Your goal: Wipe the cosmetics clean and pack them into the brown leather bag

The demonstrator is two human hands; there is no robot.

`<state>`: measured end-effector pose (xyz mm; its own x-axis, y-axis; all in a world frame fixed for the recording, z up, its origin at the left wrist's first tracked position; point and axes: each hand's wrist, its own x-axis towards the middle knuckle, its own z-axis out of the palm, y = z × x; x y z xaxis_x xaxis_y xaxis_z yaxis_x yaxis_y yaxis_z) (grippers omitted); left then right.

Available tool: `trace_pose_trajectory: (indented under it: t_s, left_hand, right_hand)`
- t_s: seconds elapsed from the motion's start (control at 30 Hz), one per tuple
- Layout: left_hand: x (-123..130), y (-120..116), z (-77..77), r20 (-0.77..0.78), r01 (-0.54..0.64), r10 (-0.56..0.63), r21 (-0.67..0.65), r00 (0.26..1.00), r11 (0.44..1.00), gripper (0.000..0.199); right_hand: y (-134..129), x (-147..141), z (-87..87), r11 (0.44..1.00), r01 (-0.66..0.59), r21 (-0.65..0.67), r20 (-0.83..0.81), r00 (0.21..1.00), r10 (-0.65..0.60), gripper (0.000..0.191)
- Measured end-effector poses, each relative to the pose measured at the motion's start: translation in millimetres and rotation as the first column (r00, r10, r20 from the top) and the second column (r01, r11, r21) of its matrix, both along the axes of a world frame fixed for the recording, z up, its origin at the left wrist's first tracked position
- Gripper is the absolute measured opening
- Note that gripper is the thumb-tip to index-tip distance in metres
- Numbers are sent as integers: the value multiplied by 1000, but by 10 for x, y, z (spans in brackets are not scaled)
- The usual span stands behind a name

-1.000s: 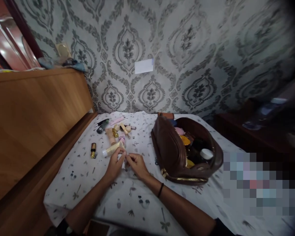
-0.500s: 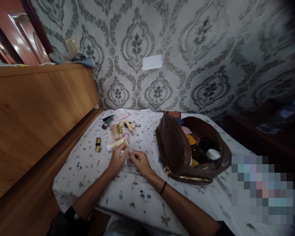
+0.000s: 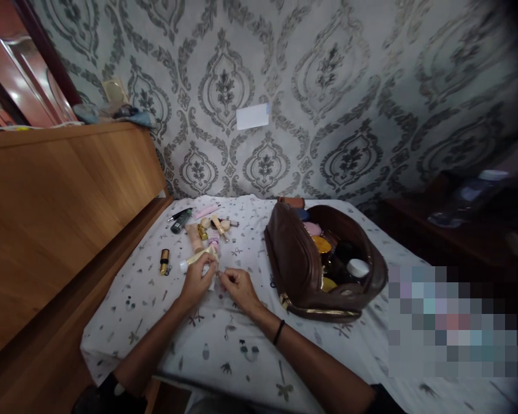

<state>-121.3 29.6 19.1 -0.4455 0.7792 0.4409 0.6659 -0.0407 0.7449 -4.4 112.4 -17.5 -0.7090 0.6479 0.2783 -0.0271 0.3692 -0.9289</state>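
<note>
Head view, handling in hand: looks midway, judging by the fingers brought together; no finished result can be made out.
Loose cosmetics: a beige squeeze tube (image 3: 194, 237), a dark green bottle (image 3: 181, 221) and a slim pink tube (image 3: 206, 211) lie beyond the left grip.
Brown leather zip bag (image 3: 291, 256): open, right of both grips, with a round white lid (image 3: 357, 268) and an orange-yellow one (image 3: 322, 245) inside.
Cream tube with a white cap (image 3: 191, 260): lies at the left grip's far side, partly hidden by it; contact unclear.
Left hand (image 3: 197, 280): reaches forward, fingers bent inward, grip narrow; anything pinched cannot be told.
Right hand (image 3: 240, 290): angled in, thumb near fingertips, grip narrow, just beside the left; contents unclear.
</note>
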Motion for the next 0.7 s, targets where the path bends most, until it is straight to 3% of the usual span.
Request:
trace_pose_trajectory:
  t_s: [0.1, 0.2, 0.43, 0.57, 0.7]
  left_hand:
    - [-191, 62, 85, -144, -45, 27, -126, 989, 991, 16]
    - [-482, 200, 187, -290, -146, 58, -291, 955, 946, 19]
    - [-1233, 795, 353, -382, -322, 144, -457, 913, 829, 27]
    - [-1489, 1088, 362, -400, -305, 66, -571, 914, 762, 57]
    - [-1635, 1272, 369, -388, -224, -67, -655, 919, 722, 61]
  right_hand:
    - [-1, 0, 9, 1000, 7, -5, 9, 1000, -6, 43]
    - [-4, 4, 17, 1000, 9, -10, 18, 1000, -9, 43]
    - [-11, 11, 13, 999, 3, -32, 2, 1000, -3, 43]
    - [-26, 20, 24, 997, -12, -75, -6, 1000, 12, 41]
    - [-32, 26, 35, 996, -5, -93, 14, 1000, 6, 38]
